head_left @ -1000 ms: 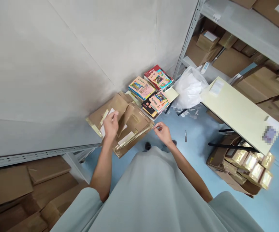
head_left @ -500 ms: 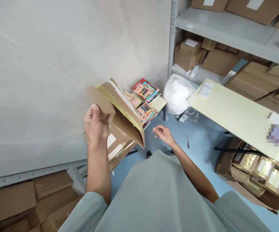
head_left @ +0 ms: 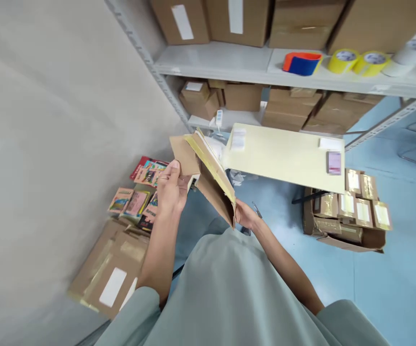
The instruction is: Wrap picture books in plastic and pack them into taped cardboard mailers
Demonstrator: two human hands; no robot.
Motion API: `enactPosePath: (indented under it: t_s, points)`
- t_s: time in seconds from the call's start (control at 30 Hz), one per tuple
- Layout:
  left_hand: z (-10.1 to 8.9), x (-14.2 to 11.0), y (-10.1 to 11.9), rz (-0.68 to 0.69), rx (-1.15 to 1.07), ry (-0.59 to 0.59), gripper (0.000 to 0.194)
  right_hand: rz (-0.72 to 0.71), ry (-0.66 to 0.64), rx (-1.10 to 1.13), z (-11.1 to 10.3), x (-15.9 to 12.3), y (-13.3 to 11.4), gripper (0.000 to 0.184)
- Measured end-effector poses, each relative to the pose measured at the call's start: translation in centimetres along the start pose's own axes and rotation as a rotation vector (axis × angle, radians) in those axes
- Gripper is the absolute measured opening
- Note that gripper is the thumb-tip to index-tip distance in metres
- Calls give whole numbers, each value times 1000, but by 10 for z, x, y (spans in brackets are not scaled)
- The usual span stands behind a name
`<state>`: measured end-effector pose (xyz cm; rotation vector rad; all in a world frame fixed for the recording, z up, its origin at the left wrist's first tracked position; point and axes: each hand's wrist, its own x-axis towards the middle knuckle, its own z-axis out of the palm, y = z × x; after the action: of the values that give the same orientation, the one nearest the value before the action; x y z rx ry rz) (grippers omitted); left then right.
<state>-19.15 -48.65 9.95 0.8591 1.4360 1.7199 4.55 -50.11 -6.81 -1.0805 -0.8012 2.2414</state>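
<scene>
My left hand (head_left: 171, 190) grips a brown flap of a partly flattened cardboard box (head_left: 213, 168), thumb on top. Yellowish tape runs along the box's edge, and it is held tilted in the air in front of my body. At the box's lower right corner, my right hand (head_left: 245, 215) closes on the edge, its fingertips partly hidden behind the cardboard. Below and left of my left hand lie stacks of colourful books (head_left: 135, 204). Nearer to me is a pile of flattened cardboard (head_left: 95, 269) with white labels.
A pale yellow table (head_left: 272, 149) stands ahead, bearing papers. Behind it, a grey metal shelf (head_left: 218, 57) holds cartons and yellow tape rolls (head_left: 343, 65). An open carton (head_left: 308, 221) of small taped boxes sits on the blue floor. A white plastic bag (head_left: 215, 145) is partly hidden behind the cardboard.
My left hand has lifted the cardboard box off the pile and carried it rightward. My right hand, free half a second ago, now grips its edge. The view has turned right toward the table.
</scene>
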Motion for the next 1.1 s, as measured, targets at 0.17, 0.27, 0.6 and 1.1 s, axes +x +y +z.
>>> enactPosePath:
  t_s: [0.17,0.27,0.6,1.1]
  points:
    - [67,29,-19,-44,-6,-176,54,37,193,301,-61,15,-16,28]
    - [92,50,-35,-69,10,-260,52,-44,288,352,-95,23,-33,22]
    - [147,195,-127,-247,77,-368,76,-405,716,179,-169,16,-127,52]
    - [216,304,-203,-215,239,-753,76,-563,900,-301,-186,2,-208,48]
